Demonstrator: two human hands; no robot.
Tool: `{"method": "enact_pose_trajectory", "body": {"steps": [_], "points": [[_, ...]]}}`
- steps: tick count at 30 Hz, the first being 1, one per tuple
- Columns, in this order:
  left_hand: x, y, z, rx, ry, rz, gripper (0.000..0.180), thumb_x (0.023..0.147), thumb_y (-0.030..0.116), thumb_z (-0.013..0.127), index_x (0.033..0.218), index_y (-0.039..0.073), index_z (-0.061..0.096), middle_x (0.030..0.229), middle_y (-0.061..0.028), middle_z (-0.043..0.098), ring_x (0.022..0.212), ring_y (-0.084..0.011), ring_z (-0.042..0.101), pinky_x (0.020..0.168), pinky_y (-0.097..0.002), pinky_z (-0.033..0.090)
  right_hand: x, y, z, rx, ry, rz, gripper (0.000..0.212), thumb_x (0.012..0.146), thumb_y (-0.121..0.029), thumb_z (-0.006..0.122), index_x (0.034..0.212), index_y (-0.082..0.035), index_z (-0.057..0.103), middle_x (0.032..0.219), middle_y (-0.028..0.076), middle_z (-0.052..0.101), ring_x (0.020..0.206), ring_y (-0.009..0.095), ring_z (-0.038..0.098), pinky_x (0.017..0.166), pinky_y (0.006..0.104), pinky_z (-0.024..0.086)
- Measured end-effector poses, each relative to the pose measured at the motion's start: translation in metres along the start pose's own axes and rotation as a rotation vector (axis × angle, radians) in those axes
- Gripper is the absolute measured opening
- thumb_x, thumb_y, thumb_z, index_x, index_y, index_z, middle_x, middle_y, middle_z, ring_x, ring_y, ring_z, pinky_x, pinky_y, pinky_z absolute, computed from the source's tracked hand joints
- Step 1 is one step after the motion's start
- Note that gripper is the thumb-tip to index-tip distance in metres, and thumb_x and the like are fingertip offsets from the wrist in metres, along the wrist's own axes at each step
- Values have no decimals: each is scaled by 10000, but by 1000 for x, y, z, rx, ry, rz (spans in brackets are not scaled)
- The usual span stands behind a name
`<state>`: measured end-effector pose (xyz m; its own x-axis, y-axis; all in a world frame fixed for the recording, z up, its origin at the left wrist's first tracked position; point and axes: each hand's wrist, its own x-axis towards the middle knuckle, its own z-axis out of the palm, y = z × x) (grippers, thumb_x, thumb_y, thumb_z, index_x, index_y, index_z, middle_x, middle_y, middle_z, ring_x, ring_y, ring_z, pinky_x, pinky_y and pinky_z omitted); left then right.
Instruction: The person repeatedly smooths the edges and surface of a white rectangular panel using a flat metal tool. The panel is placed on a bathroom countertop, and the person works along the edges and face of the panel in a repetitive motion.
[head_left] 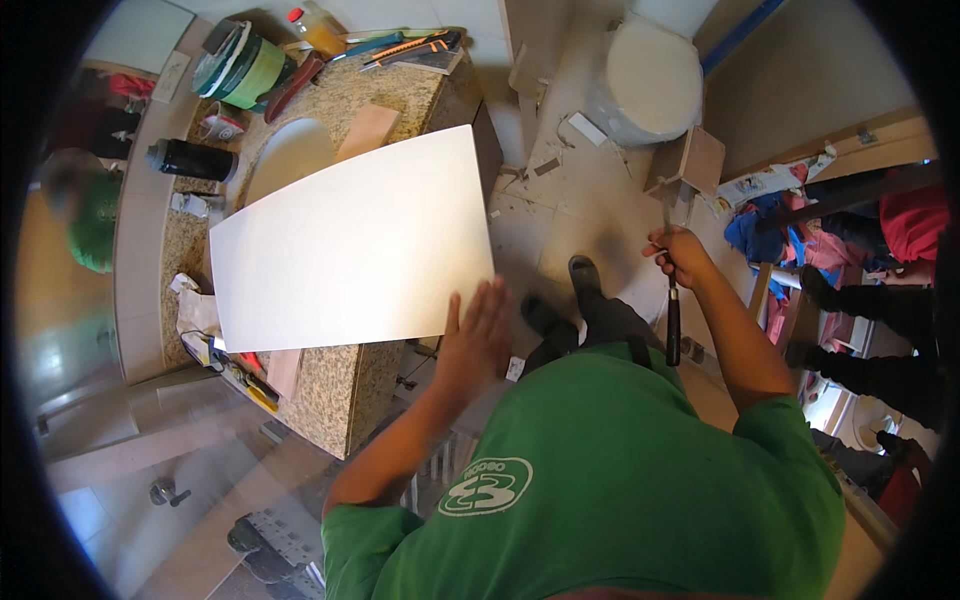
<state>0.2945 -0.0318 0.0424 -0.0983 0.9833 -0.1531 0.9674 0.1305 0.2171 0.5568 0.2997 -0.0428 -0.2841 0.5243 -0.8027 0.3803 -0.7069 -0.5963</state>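
White panel (pixel 350 255), flat, smooth, speckled countertop (pixel 325 405)

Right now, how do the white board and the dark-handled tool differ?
The white board is broad; the dark-handled tool is slim. The board lies over the granite counter; the tool is gripped in the right hand. Both have a hand at them: the left hand is by the board's corner.

White panel (pixel 355 255) blocking granite counter (pixel 385 95), open air above, black flask (pixel 195 159) at left
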Motion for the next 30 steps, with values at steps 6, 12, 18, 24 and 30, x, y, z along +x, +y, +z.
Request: {"method": "enact_pose_trajectory", "body": {"steps": [6, 12, 18, 24, 30], "points": [[-60, -18, -3, -191, 70, 160, 528, 951, 239, 630, 1455, 109, 541, 1622, -104, 403, 1523, -346, 327, 1246, -584, 198, -40, -55, 67, 90, -622, -91, 227, 1001, -163, 625, 1144, 5, 569, 804, 109, 660, 548, 150, 556, 491, 276, 459], [17, -17, -23, -458, 333, 31, 362, 951, 135, 624, 1305, 62, 606, 1579, -124, 451, 1489, -366, 369, 1228, -535, 280, -66, -36, 97, -159, -443, -170, 305, 1010, -213, 627, 1209, 9, 560, 734, 85, 610, 571, 176, 589, 518, 311, 494], [113, 63, -38, -355, 238, 367, 803, 780, -92, 522, 1554, 88, 408, 1643, -131, 359, 1539, -305, 311, 1246, -524, 242, -121, -35, 76, -107, -590, -123, 228, 969, -149, 614, 1120, 24, 612, 697, 85, 588, 579, 182, 603, 480, 326, 482], [143, 108, -8, -189, 263, 364, 850, 762, 31, 599, 1578, 119, 379, 1652, -191, 319, 1539, -413, 260, 1235, -597, 196, -181, -39, 6, -255, -470, -139, 150, 933, -133, 627, 972, 12, 620, 617, 34, 514, 480, 129, 529, 391, 282, 383], [170, 97, -2, -343, 367, 116, 850, 772, 136, 633, 1577, 56, 375, 1647, -291, 263, 1542, -464, 218, 1231, -596, 191, -189, -31, -33, -251, -307, -70, 161, 925, -142, 654, 969, 11, 628, 672, 46, 559, 530, 142, 549, 432, 306, 424]]}}
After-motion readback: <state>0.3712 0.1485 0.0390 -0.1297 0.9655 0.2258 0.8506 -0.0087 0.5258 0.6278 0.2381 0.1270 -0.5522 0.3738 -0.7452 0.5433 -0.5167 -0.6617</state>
